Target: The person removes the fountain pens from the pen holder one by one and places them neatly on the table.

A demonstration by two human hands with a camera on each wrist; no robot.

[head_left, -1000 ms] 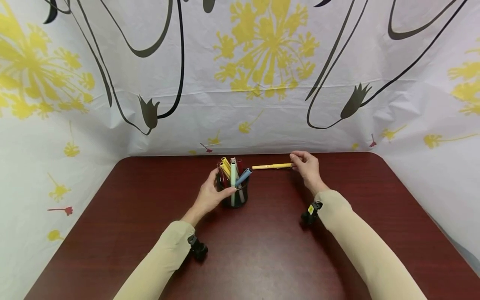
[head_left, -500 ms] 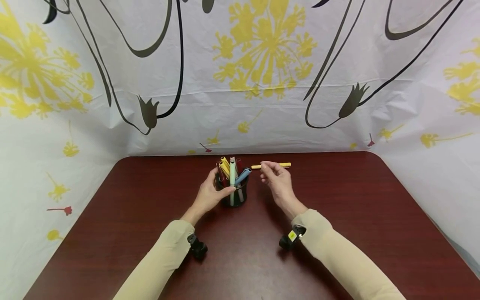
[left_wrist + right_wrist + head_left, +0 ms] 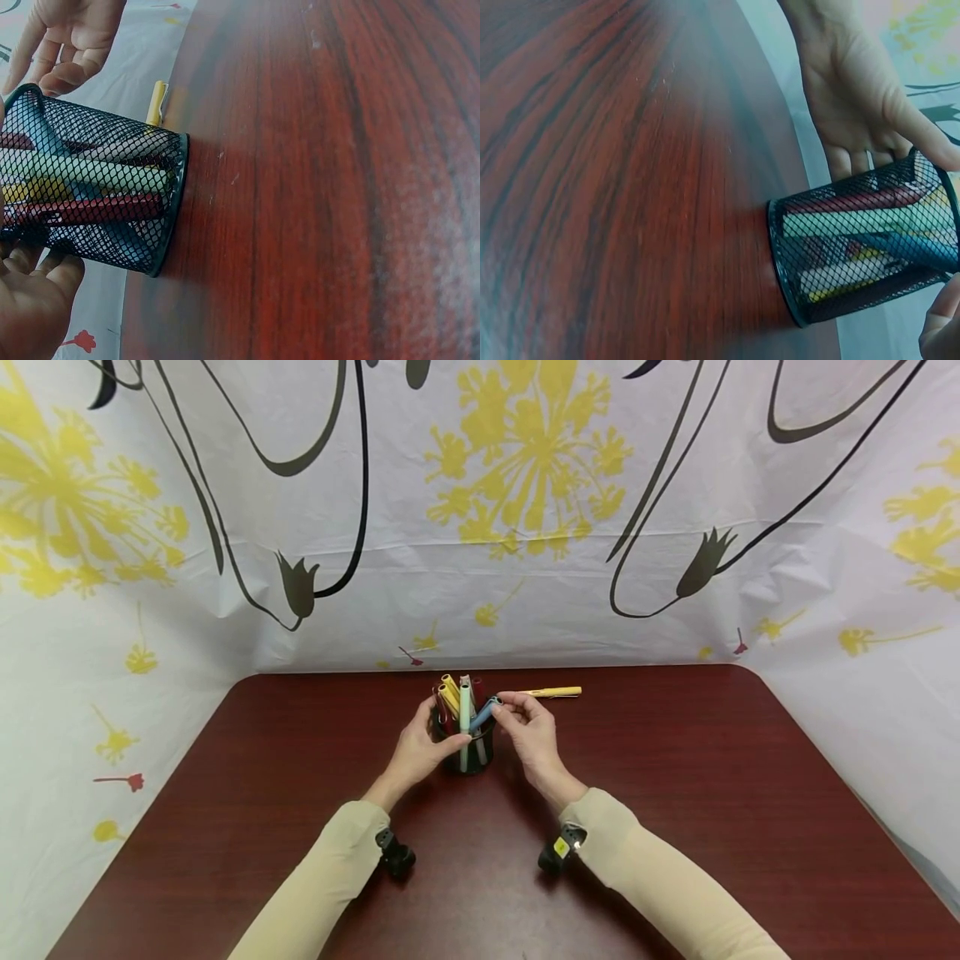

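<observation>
1. A white sheet printed with yellow flowers and dark looping stems is hanging behind and beside a dark red wooden table (image 3: 675,827)
2. A black mesh pen cup (image 3: 468,752) is standing upright at the middle of the table, toward its far edge, and the left hand (image 3: 420,752) is curling its fingers and thumb round the cup's left side
3. The right hand (image 3: 528,735) is reaching in from the right, and its thumb and forefinger are pinching the top of a blue marker (image 3: 486,713) that is leaning out of the cup to the right
4. Judging by how things lie, one yellow marker (image 3: 553,692) is already lying flat on the table, behind and to the right of the cup, apart from both hands
5. Yellow, pale green, dark red and grey markers are crowding the cup, so most are not yet out
</observation>
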